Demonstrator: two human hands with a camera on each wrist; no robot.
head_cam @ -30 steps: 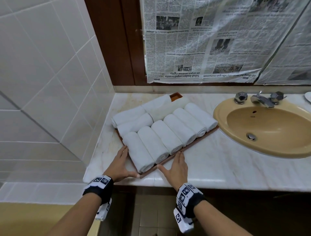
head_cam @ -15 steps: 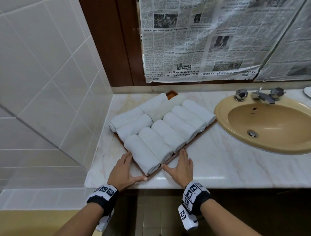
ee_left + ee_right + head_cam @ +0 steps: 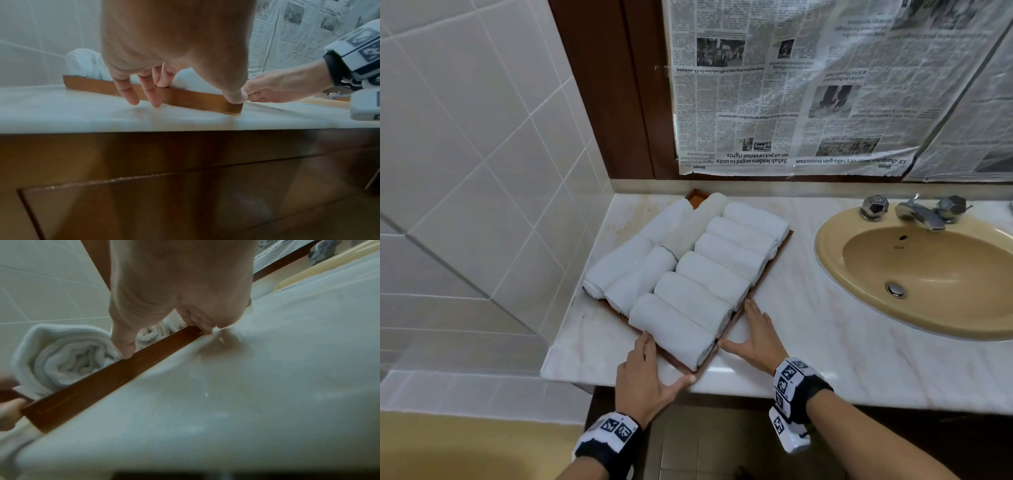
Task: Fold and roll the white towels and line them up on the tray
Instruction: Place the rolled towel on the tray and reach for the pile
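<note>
Tray [image 3: 770, 270] positioning is the step I am judging to be in hand: rolling looks finished, towels [image 3: 698, 284] are lying in rows on the wood, two lengthwise at the far-left side, six across.

Left hand [image 3: 645, 377]: I am seeing it flat with fingers straight, laid along the tray's left edge, thumb reaching to the near corner; holding nothing, pressing only. In the wrist view the fingertips [image 3: 131, 97] are touching the tray wall [image 3: 185, 99].

Right hand [image 3: 755, 337]: fingers straight, lying along the right edge just past that corner, thumb pointing at the nearest roll [image 3: 61, 356]; also pressing, not clasping.

Both are resting on the counter [image 3: 808, 329], sink [image 3: 928, 274] well apart to the right.

Change from a second ago: tray is turning, its long side swinging away from the sink toward the wall; hands are keeping the same corner between them.

Next move, as I judge: a light two-sided push to square the tray, without toppling the near roll.
</note>
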